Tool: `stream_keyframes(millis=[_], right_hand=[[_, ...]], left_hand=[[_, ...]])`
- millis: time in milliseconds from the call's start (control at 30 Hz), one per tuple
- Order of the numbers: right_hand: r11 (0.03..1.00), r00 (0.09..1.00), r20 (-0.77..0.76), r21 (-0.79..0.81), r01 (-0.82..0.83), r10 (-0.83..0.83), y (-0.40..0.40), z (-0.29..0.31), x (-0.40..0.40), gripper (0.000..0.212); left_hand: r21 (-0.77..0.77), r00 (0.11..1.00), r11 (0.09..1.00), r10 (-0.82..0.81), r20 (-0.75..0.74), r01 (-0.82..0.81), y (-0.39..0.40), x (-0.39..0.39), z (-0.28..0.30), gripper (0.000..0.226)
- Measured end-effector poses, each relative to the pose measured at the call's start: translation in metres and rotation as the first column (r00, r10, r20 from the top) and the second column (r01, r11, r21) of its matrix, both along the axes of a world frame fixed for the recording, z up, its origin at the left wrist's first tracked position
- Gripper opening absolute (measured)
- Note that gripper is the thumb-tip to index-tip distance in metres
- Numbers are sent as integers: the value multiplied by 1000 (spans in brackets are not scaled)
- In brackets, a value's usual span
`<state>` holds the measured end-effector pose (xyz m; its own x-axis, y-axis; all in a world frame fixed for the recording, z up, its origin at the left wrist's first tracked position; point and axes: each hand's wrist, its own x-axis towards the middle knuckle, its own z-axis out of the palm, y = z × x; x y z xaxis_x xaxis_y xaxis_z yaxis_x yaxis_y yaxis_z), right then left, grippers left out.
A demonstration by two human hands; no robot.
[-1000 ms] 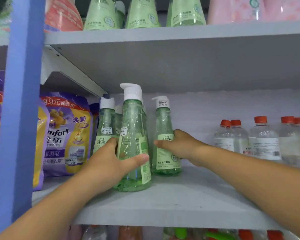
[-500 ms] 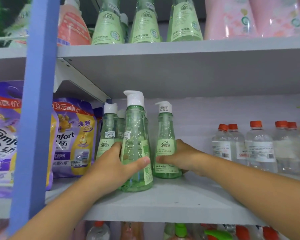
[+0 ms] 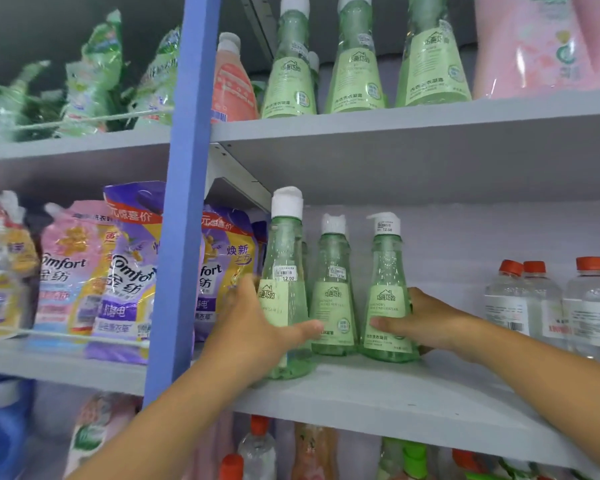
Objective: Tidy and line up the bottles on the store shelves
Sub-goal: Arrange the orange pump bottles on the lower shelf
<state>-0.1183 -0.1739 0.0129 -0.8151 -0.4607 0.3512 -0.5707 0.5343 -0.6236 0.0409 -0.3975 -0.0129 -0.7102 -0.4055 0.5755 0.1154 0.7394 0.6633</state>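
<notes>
Fingers (image 3: 246, 289) and thumb of the left hand (image 3: 253, 327) curl round the front clear green plastic bottle with a white cap (image 3: 284, 292), which stands upright near the front edge of the grey shelf (image 3: 395, 393). The right hand (image 3: 420, 320) grasps the lower body of the right-most matching green bottle (image 3: 387, 299). A third green bottle (image 3: 333, 296) stands untouched between them, just beside both. Clear orange-capped bottles (image 3: 523, 299) stand well apart to the right

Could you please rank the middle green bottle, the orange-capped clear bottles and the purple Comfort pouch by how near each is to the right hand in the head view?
From the right hand:
1. Middle green bottle, just to its left.
2. Orange-capped clear bottles, along the shelf on the right.
3. Purple Comfort pouch, far left, past the blue post.
</notes>
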Motion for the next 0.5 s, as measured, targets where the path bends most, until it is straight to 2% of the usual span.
stream_keyframes(millis=[33,67,133,167,267,367,500], right_hand=[[1000,1000,-3,5,2,-2,0,1,0,28],[1000,1000,-8,13,8,-8,0,1,-1,28],[1000,1000,-15,22,22,-21,-1,1,-3,29],[999,999,-21,23,27,-26,-1,0,-4,30],[999,999,-31,29,41,-40,-2,0,-6,31],[999,999,-22,26,39,-38,-2,0,-7,31],[999,999,-8,22,37,-36,-2,-1,-5,30]], left_hand=[[18,1000,1000,5,2,-5,-4,1,-1,127],[65,999,998,-20,25,18,-6,4,-2,117],[122,992,991,-74,100,61,-10,9,-3,67],[121,989,989,-94,113,80,-11,10,-3,52],[112,996,991,-76,55,69,-18,3,-6,52],[72,1000,997,1,9,-2,-18,-1,-10,74],[57,999,998,43,-16,-42,-24,-9,-16,84]])
